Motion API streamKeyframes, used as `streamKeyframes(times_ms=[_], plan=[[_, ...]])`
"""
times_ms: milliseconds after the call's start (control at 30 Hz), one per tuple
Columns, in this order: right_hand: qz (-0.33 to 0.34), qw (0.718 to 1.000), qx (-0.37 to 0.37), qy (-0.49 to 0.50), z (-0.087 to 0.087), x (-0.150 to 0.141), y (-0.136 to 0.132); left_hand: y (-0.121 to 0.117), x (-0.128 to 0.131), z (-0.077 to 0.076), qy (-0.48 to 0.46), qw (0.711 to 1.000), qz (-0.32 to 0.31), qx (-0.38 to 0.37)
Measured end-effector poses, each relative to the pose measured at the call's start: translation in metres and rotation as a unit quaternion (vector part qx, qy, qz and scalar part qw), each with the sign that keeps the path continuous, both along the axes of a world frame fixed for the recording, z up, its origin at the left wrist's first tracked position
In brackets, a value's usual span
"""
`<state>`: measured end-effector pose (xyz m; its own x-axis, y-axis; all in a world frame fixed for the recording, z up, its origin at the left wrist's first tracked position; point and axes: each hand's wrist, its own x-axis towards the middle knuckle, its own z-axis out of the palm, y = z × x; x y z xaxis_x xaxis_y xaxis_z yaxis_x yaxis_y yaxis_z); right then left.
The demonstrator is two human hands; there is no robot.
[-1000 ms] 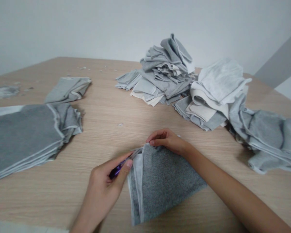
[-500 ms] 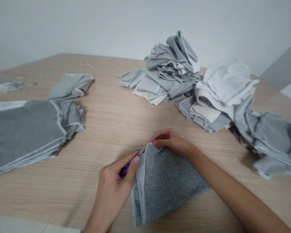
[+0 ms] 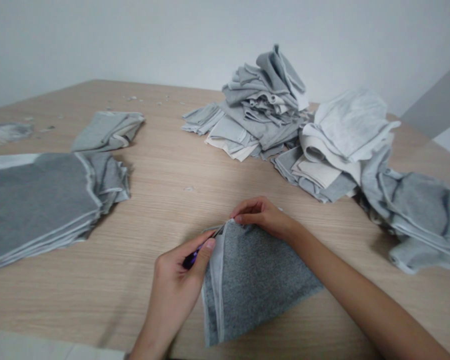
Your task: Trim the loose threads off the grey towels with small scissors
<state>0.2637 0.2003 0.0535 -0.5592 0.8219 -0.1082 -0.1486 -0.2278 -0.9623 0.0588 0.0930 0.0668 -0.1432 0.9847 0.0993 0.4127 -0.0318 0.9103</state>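
Note:
A dark grey piece of cloth point(image 3: 266, 280) with pale overlocked edges lies in front of me, its layers slightly parted at the left side. My left hand point(image 3: 182, 275) is closed around small purple-handled thread snips point(image 3: 190, 259). Their metal tip points up and right, at the cloth's upper left corner; the grip is mostly hidden in my palm. At that same corner, my right hand point(image 3: 260, 215) pinches the cloth's edge between thumb and fingers, close to the tip of the snips.
A layered stack of dark grey cloth pieces point(image 3: 41, 205) lies at left, with a folded lighter piece point(image 3: 105, 131) behind it. A tall heap of grey cloth point(image 3: 262, 110) stands at the back. White cloth point(image 3: 354, 125) and more grey pieces point(image 3: 423, 205) lie at right. Lint scraps dot the wooden table point(image 3: 161, 165).
Almost nothing has moved. The tip of the snips shows darker and slimmer at the cloth corner, and the whole view has shifted very slightly.

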Motion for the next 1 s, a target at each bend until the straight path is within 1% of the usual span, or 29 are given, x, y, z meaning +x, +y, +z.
streamKeyframes(times_ms=[167,333,500,633,700,767,800,867,933,1000], plan=[[-0.001,1.000,0.008,0.000,-0.003,0.000,0.001,0.002,-0.003,-0.003,-0.036,0.999,0.008,-0.030],[0.007,1.000,0.007,0.001,-0.001,0.000,0.001,0.006,-0.011,-0.005,-0.062,0.997,0.020,-0.031],[0.012,1.000,0.006,-0.001,0.001,0.001,0.001,0.011,-0.020,0.001,-0.040,0.998,0.026,-0.032],[0.014,1.000,0.006,0.002,0.000,0.001,0.001,0.015,-0.025,0.007,-0.027,0.998,-0.002,-0.053],[0.012,1.000,0.009,0.003,-0.001,0.001,0.000,0.020,-0.026,0.010,-0.047,0.998,-0.004,-0.048],[0.012,1.000,0.011,0.000,-0.001,0.001,0.000,0.027,-0.024,0.013,-0.101,0.993,-0.006,-0.055],[0.012,1.000,0.011,-0.001,-0.001,0.001,0.000,0.031,-0.021,0.014,-0.131,0.989,-0.014,-0.068],[0.016,1.000,0.011,0.000,-0.001,0.001,0.000,0.041,-0.015,0.017,-0.172,0.978,-0.051,-0.108],[0.020,1.000,0.012,0.005,-0.001,0.001,0.000,0.049,-0.007,0.020,-0.177,0.969,-0.095,-0.146],[0.023,1.000,0.012,0.009,-0.001,0.001,0.000,0.055,-0.001,0.024,-0.173,0.962,-0.123,-0.171]])
